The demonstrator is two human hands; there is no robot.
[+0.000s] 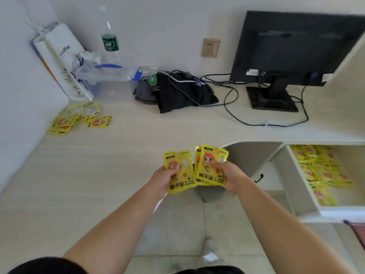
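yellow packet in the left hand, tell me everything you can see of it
The yellow packet is a flat, glossy pouch. Its face shows a cartoon figure with orange hair, a white flower, black Chinese characters and the words HAND WARMER. The left hand grips it upright, face to the camera, thumb across the figure, close beside the packets in the right hand.
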